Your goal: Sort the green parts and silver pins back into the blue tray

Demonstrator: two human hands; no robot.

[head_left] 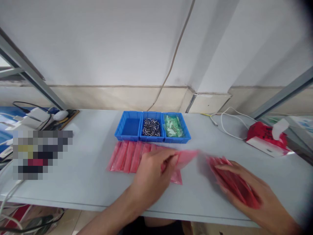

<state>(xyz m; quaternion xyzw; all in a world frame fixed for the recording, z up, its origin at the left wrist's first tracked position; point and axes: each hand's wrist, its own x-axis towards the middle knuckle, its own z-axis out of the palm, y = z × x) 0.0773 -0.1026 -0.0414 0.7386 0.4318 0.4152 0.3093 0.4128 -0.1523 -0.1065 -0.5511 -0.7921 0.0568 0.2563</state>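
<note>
My left hand (156, 169) pinches one pink plastic bag (187, 157) above the table, right of centre. A stack of the same pink plastic bags (234, 182) is gripped in my right hand (254, 189), with the thumb on top. Motion blurs both hands a little. Beneath and left of my left hand, several pink bags (126, 156) lie side by side in a row on the table. My left hand hides part of that row. Just behind the row stand three joined blue bins: an empty one (119, 129), one with small metal pins (151, 127), one with green packets (173, 126).
A red tissue pack (262, 135) sits at the right, near a white cable (222, 125). At the left are chargers (36, 117), a white mouse (60, 115) and a blurred-out patch. The grey table (93, 182) meets a wall at the back.
</note>
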